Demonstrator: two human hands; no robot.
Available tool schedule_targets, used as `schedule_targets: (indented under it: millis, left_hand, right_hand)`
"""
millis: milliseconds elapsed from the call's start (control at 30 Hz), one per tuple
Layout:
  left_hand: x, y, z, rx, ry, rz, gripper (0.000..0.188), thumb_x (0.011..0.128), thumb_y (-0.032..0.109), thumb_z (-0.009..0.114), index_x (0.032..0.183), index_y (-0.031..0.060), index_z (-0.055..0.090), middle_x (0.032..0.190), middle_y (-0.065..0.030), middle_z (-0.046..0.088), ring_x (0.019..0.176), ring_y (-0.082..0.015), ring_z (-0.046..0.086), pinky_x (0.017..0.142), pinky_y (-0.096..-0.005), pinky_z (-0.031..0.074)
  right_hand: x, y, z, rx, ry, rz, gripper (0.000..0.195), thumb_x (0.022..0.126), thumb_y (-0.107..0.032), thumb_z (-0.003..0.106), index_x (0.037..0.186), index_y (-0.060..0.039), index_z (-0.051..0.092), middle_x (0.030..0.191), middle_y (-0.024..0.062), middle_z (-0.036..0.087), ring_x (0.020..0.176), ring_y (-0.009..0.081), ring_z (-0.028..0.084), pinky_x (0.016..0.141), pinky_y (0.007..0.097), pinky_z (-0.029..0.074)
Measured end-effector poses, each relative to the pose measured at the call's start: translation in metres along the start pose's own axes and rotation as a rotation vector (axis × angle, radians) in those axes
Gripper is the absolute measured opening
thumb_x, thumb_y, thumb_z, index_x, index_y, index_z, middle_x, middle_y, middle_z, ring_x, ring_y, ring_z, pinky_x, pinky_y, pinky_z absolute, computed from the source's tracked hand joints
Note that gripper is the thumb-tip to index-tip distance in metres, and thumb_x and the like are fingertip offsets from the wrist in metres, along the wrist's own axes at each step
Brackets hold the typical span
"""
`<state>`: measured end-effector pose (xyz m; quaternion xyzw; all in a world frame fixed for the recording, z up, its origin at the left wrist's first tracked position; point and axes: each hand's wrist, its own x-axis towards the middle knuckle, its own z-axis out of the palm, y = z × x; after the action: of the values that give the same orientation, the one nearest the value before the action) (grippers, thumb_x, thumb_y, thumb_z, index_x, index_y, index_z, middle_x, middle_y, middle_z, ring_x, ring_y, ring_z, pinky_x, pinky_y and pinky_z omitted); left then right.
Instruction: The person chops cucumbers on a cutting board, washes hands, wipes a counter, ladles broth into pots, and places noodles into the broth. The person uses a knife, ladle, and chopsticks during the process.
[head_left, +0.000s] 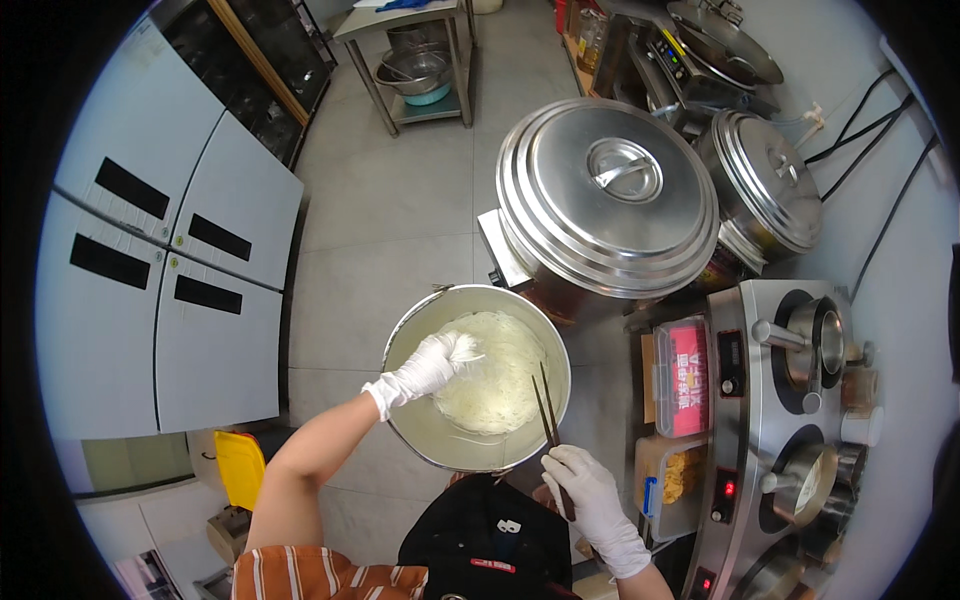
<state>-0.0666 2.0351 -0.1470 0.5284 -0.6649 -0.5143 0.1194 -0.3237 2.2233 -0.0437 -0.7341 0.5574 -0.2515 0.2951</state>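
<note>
A large round metal bucket (559, 360) stands before me with a mass of thin white noodles (499, 390) in its bottom. Over the bucket, my left hand (427, 367), in a white glove, is closed around a bunch of pale noodle strands (468, 348). My right hand (589, 487), gloved too, grips a pair of long dark chopsticks (546, 409) by the bucket's right rim. Their tips reach over the rim, above the right side of the noodles. Whether the tips touch the noodles I cannot tell.
Beyond the bucket stands a big lidded steel pot (607, 195), with a smaller lidded pot (772, 180) behind it. On the right, a steel induction counter (765, 390) carries pans, beside plastic boxes (680, 375). A white fridge (217, 360) fills the left. A steel table (397, 22) stands far ahead.
</note>
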Motion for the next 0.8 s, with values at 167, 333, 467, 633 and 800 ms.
schedule_targets:
  millis: [167, 333, 467, 633, 800]
  left_hand:
    - [-0.047, 0.077, -0.048, -0.070, 0.023, 0.098, 0.029, 0.093, 0.023, 0.066, 0.111, 0.0008, 0.059, 0.097, -0.0063, 0.066, 0.090, -0.0124, 0.059, 0.082, -0.0288, 0.050]
    - [-0.094, 0.152, -0.079, -0.121, 0.111, 0.215, 0.033, 0.089, 0.027, 0.069, 0.106, 0.0011, 0.058, 0.092, -0.0085, 0.064, 0.086, -0.0146, 0.059, 0.080, -0.0311, 0.049]
    - [-0.128, 0.213, -0.102, -0.184, 0.148, 0.346, 0.027, 0.090, 0.022, 0.068, 0.106, 0.0018, 0.060, 0.098, -0.0040, 0.062, 0.091, -0.0102, 0.056, 0.084, -0.0267, 0.047]
    - [-0.165, 0.277, -0.131, -0.196, 0.224, 0.532, 0.017, 0.091, 0.011, 0.059, 0.104, 0.0016, 0.064, 0.096, -0.0030, 0.064, 0.096, -0.0127, 0.059, 0.090, -0.0266, 0.046]
    - [-0.186, 0.327, -0.156, 0.167, 0.343, 0.845, 0.021, 0.092, 0.018, 0.055, 0.096, 0.0020, 0.068, 0.093, -0.0027, 0.067, 0.088, -0.0113, 0.061, 0.083, -0.0269, 0.050]
  right_hand:
    - [-0.001, 0.027, 0.035, -0.118, -0.292, -0.125, 0.026, 0.079, -0.008, 0.067, 0.105, -0.0040, 0.066, 0.109, 0.0132, 0.063, 0.108, 0.0318, 0.059, 0.091, 0.0403, 0.049]
    - [0.014, 0.038, 0.051, -0.236, -0.457, -0.171, 0.039, 0.073, -0.002, 0.063, 0.111, -0.0045, 0.064, 0.113, 0.0128, 0.061, 0.115, 0.0318, 0.055, 0.100, 0.0418, 0.042]
    - [0.009, 0.039, 0.059, -0.293, -0.402, -0.201, 0.050, 0.070, -0.001, 0.062, 0.120, -0.0033, 0.059, 0.116, 0.0147, 0.060, 0.117, 0.0334, 0.053, 0.102, 0.0416, 0.040]
    - [-0.007, 0.048, 0.057, -0.378, -0.223, -0.307, 0.040, 0.073, -0.003, 0.061, 0.113, -0.0025, 0.058, 0.115, 0.0150, 0.060, 0.115, 0.0329, 0.054, 0.101, 0.0406, 0.041]
    - [0.001, 0.032, 0.018, -0.472, -0.398, -0.123, 0.051, 0.076, -0.011, 0.068, 0.124, -0.0027, 0.055, 0.117, 0.0143, 0.061, 0.113, 0.0318, 0.056, 0.098, 0.0420, 0.043]
